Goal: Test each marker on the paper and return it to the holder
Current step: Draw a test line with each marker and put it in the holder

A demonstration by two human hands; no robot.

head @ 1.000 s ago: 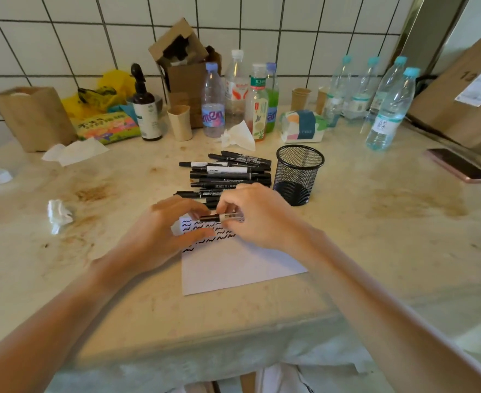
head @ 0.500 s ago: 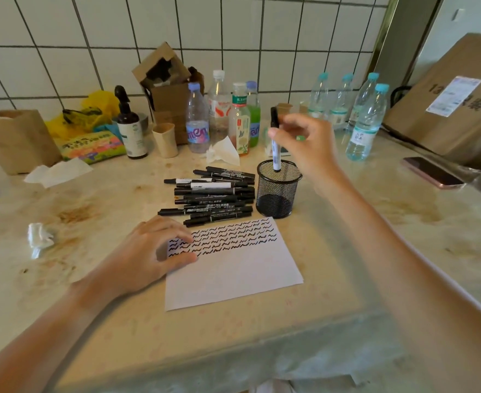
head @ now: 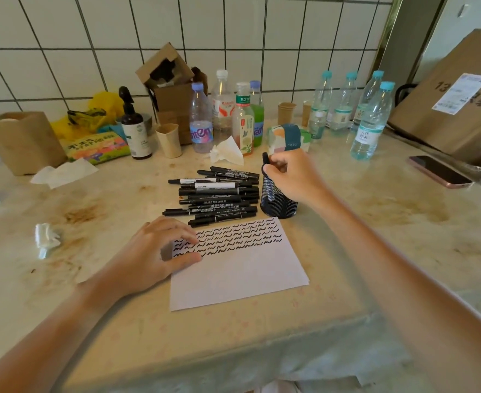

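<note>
- The right hand is above the black mesh holder, fingers curled round a black marker that stands upright with its lower end inside the holder.
- The left hand lies on the left edge of the paper, fingers loosely bent, holding nothing.
- Rows of black squiggles fill the paper's far part.
- A pile of black markers lies on the counter, between paper and bottles, just left of the holder.

one head-worn wide-angle view looks forward and down, close over the table toward the tiled wall.
</note>
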